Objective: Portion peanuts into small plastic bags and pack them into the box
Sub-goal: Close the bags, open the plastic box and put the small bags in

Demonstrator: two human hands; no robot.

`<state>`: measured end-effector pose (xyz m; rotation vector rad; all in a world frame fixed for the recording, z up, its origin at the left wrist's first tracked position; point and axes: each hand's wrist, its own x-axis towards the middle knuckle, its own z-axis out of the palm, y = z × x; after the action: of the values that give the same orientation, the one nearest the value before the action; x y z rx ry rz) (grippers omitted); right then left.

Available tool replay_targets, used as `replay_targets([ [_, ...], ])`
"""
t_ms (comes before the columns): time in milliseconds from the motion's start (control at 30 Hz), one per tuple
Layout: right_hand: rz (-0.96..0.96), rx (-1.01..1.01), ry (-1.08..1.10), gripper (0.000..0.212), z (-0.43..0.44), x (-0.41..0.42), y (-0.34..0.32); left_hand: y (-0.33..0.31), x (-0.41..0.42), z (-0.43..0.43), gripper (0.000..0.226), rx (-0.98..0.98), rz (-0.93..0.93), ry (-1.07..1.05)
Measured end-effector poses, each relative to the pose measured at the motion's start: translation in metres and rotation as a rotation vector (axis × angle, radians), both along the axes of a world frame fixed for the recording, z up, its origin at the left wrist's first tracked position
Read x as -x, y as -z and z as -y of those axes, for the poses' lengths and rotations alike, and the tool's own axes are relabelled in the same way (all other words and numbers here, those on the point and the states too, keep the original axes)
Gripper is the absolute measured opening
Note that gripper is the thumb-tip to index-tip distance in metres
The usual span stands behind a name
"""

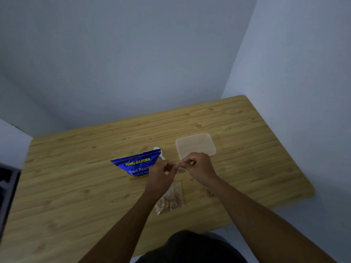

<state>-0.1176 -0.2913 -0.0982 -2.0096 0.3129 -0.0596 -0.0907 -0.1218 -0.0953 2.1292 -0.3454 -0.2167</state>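
A blue peanut packet (135, 165) lies open on the wooden table (76, 177), with a white spoon (160, 153) sticking out behind it. To its right stands a clear plastic box (195, 145). My left hand (160, 176) and my right hand (198, 168) meet in front of the box, their fingertips pinching the top edge of a small clear bag that is mostly hidden between them. A filled small bag of peanuts (171, 200) lies on the table below my left wrist. Another small bag with peanuts (209, 192) peeks out under my right forearm.
The table fills a corner between two pale walls; its far right corner (243, 96) touches them. A dark object (7, 186) stands off the table's left edge. My dark-clothed lap (190, 247) is at the near edge.
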Motion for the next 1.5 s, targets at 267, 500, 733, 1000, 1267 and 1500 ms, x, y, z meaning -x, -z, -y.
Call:
replay_targets([
  [267,-0.065,-0.054,0.058,0.014,0.007,0.002,0.003,-0.003,-0.003,0.002,0.003,-0.01,0.004,-0.004],
  [500,-0.055,-0.122,0.019,0.012,0.009,0.005,0.003,0.003,-0.005,0.003,0.003,-0.011,0.007,0.028],
  [733,-0.076,-0.121,0.028,0.018,0.015,0.011,0.009,0.01,-0.006,0.014,0.008,-0.038,-0.004,0.019],
  [1000,-0.358,-0.257,0.036,0.014,0.019,0.032,0.039,0.022,0.007,0.015,0.01,0.059,-0.297,0.024],
  [1267,-0.436,0.179,0.09,0.002,0.034,0.04,0.059,0.052,0.015,-0.029,0.012,-0.161,-0.378,-0.161],
  [1500,-0.371,0.513,0.139,0.032,0.02,0.045,0.073,0.06,0.017,-0.06,0.014,-0.344,-0.435,-0.304],
])
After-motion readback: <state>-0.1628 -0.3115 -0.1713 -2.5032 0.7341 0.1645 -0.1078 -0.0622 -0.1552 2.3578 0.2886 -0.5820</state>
